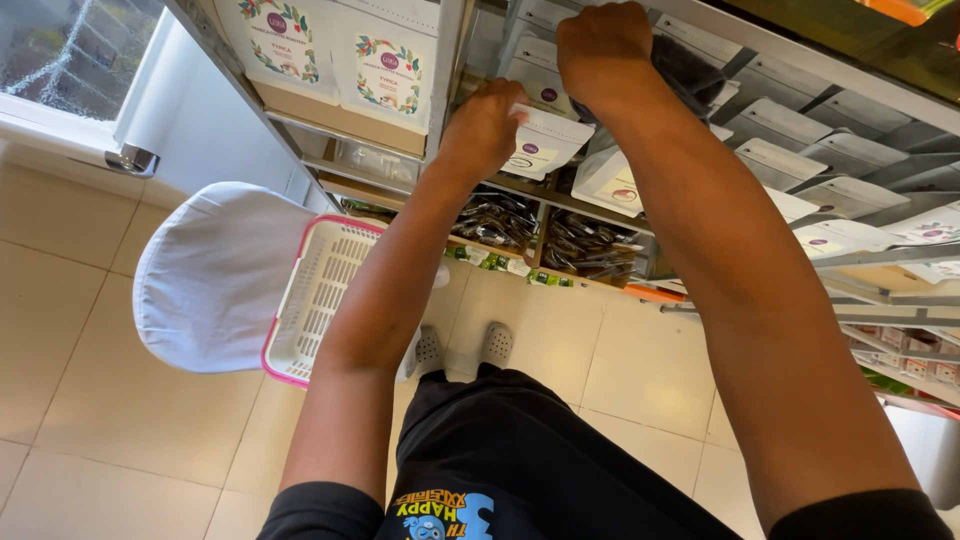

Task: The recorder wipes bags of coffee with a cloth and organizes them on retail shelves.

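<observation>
Standing at the grey metal shelf rack (pixel 455 60), we see the white plastic basket with pink rim (pixel 320 300) on the floor; our left hand (pixel 485 125) pinches a white pouch (pixel 545 140), our right hand (pixel 600 50) closes on a dark packet (pixel 690 65) above.

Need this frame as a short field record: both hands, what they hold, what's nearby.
left hand: grips a white pouch at the shelf front
right hand: closed on a dark packet higher on the rack
shelf: rows of white pouches, dark packets in bins below
floor: white basket with pink rim beside grey clogs
</observation>
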